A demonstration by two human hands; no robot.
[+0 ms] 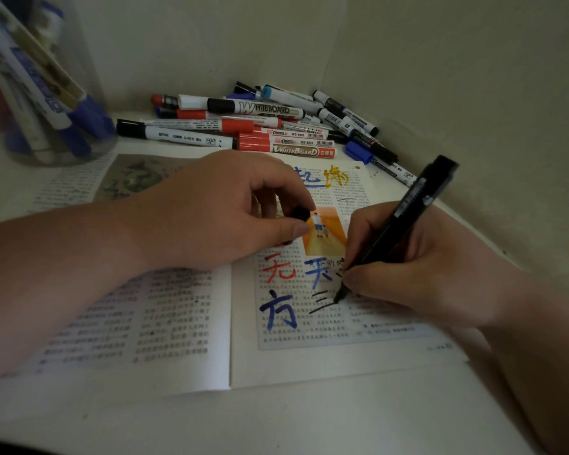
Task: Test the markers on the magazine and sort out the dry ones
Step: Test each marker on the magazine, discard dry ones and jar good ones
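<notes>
Fingers (358,234) of the right hand (424,267) curl tight round a black marker (404,221), its tip pressed to the right-hand page of an open magazine (184,323) that lies flat on the pale bench (309,421). The tip sits at the end of three fresh black strokes (322,300). Beside them on the printed columns stand a red 无 (278,269), a blue 天 (319,270) and a blue 方 (281,310). The left hand (217,211) rests across the magazine's fold, thumb and forefinger pinching a small black cap (300,212). Beyond the magazine, in the corner against the wall, lies a pile of markers (352,123): a black-capped one (257,108) reads "WHITEBOARD", a red one (286,149) "WHITEBOARD", another (296,134) "WB-8801". At far left a clear jar (89,93) holds blue-capped markers, their labels too blurred to read.
</notes>
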